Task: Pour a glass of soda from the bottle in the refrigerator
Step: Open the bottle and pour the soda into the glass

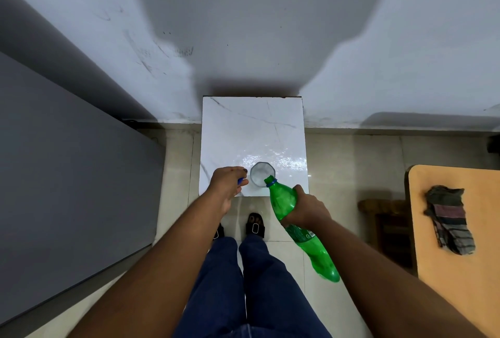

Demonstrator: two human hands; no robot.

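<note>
A green plastic soda bottle (284, 199) is tilted steeply, its open mouth resting over the near rim of a clear glass (262, 174). The glass stands near the front edge of a small white marble-topped table (251, 126) and holds pale, foamy liquid. My right hand (307, 209) grips the bottle around its middle. My left hand (228, 183) hovers just left of the glass, fingers closed on a small blue bottle cap (240, 181). The bottle's base points back toward my right leg.
A grey refrigerator side (67, 175) fills the left. A white wall (243, 39) rises behind the table. An orange table (460, 229) with a folded striped cloth (447, 218) sits at right, a dark wooden stool (384, 218) beside it. My feet stand on beige tiles.
</note>
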